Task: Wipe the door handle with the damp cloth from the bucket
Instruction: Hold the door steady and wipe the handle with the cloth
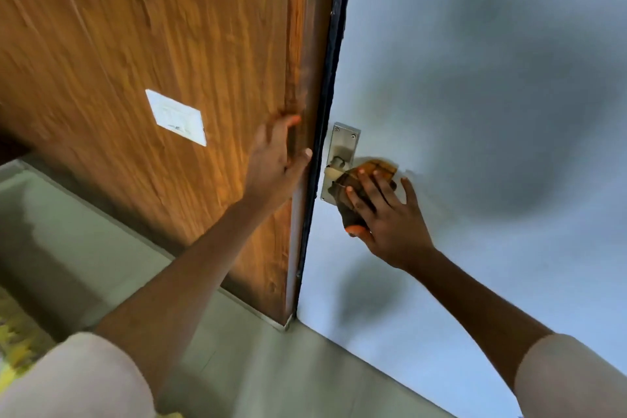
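Observation:
A metal door handle plate [342, 142] is fixed on the pale blue-grey door face [475, 78], just right of the door's black edge. My right hand [390, 217] presses a brown and orange cloth [373, 170] over the lever, which the cloth mostly hides. My left hand [278, 159] grips the edge of the door, fingers wrapped on the brown wood-grain side [169, 44]. No bucket is in view.
A white label [176, 117] is stuck on the wood-grain face. A grey tiled floor [237, 366] runs below the door. A yellow patterned patch [17, 343] lies at the far left on the floor.

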